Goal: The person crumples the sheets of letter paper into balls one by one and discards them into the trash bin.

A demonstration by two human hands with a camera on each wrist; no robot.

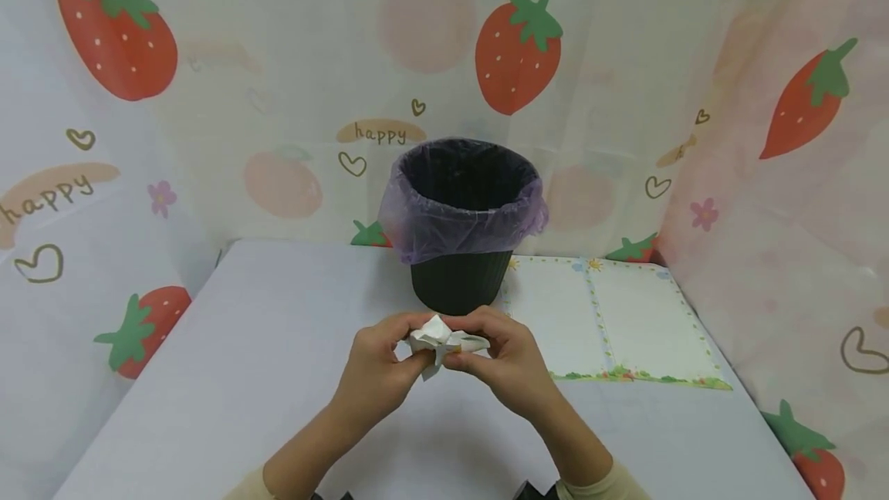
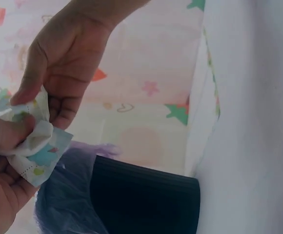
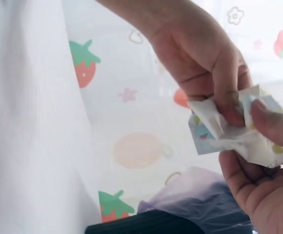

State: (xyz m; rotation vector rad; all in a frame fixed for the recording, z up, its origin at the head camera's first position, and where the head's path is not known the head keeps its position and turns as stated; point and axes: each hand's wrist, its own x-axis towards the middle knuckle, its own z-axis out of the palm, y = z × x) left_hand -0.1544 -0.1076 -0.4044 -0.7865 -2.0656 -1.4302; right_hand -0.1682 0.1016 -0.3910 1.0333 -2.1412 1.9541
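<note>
Cream sleeves (image 1: 610,484), black wrist cameras (image 1: 532,492)

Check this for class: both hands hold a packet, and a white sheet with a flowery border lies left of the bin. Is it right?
Not quite: the head view shows the white sheet to the right of the bin, not the left. The rest stands: the left hand and the right hand hold a packet.
</note>
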